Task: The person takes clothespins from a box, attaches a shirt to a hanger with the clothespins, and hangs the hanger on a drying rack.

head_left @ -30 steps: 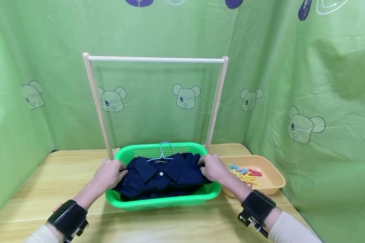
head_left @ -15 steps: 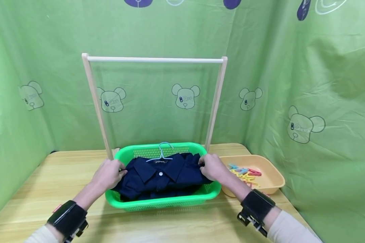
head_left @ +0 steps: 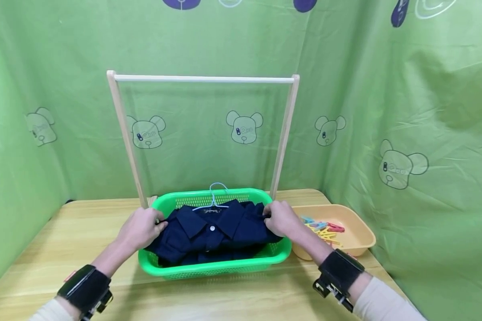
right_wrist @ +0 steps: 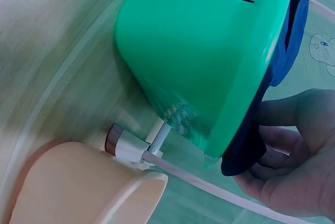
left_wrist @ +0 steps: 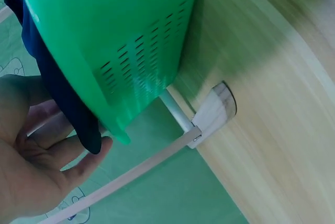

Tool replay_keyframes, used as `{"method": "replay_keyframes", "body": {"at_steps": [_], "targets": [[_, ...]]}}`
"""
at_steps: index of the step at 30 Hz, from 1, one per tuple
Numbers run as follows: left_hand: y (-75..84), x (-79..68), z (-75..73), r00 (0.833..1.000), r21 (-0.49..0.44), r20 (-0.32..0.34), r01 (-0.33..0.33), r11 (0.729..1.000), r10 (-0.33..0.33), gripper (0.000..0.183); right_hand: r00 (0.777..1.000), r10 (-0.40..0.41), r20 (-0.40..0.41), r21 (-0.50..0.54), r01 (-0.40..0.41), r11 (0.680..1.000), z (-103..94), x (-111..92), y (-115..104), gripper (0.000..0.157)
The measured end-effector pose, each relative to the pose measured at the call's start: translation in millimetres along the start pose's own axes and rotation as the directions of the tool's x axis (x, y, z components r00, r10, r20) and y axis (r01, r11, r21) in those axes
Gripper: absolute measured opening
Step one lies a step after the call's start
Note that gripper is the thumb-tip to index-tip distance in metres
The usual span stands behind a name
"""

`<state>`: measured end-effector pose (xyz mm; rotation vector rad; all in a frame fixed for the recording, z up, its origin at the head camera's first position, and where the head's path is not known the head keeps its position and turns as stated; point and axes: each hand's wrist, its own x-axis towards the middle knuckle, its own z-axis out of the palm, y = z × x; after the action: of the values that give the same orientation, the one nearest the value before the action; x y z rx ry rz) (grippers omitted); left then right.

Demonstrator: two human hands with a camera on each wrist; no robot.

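Basically, a light wood-grain table point(head_left: 84, 236), boxed in by green curtain point(head_left: 209, 49) behind and on both sides, printed with outlined bear heads point(head_left: 244, 129). Wooden rack point(head_left: 205, 79) with a pale crossbar stands by the table's back edge. Green basket point(head_left: 221, 267) sits around the middle, toward that back edge; dark navy shirt point(head_left: 217, 243) lies in it, collar up, ends over the rim. Light-blue hanger point(head_left: 213, 203) at the shirt's neck, hook pointing up. Left hand point(head_left: 141, 226) pinches the shirt at one shoulder, right hand point(head_left: 282, 218) pinches the other, both at the basket's short ends. Orange tray point(head_left: 357, 227) by the table's right edge, just beside the basket, holds red, yellow and blue clothespins point(head_left: 327, 234). Writing: neck label point(head_left: 212, 211) in the collar has a script-like mark, too small to read; bear heads carry small lettering, maybe starting with Q, rest unclear.
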<state>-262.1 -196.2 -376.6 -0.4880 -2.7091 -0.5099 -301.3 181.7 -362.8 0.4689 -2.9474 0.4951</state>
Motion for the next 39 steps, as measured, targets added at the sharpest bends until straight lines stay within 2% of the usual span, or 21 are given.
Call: {"method": "replay_keyframes", "body": {"at_steps": [5,14,21,28,33,39], "targets": [[2.0,0.7,-4.0,1.000,-0.020,0.008,0.015,1.000,-0.015,0.007,0.999,0.024,-0.030,0.023,-0.023,0.999,0.0,-1.5,-0.2,0.021],[2.3,2.6,-10.2,1.000,-0.035,-0.002,0.016,0.999,-0.016,0.007,0.992,0.057,-0.108,0.001,-0.058,0.998,-5.7,-3.3,-3.7,0.021],[3.3,2.1,-12.9,0.999,-0.031,-0.025,0.037,0.999,-0.038,0.007,0.990,0.020,-0.137,-0.010,-0.022,1.000,-9.8,-4.7,-4.5,0.015],[6.4,3.2,-16.4,0.997,-0.037,-0.045,0.062,0.997,-0.063,0.008,0.986,0.014,-0.163,0.027,-0.010,1.000,-12.9,-5.0,-4.5,0.008],[8.5,3.2,-18.9,0.994,-0.040,-0.079,0.069,0.997,-0.072,0.009,0.979,0.024,-0.202,0.016,-0.021,1.000,-14.2,-4.2,-3.8,0.015],[9.0,1.9,-19.8,0.988,-0.037,-0.139,0.064,0.997,-0.069,0.011,0.975,0.070,-0.211,0.009,-0.070,0.998,-13.6,-2.5,-4.9,0.030]]}}
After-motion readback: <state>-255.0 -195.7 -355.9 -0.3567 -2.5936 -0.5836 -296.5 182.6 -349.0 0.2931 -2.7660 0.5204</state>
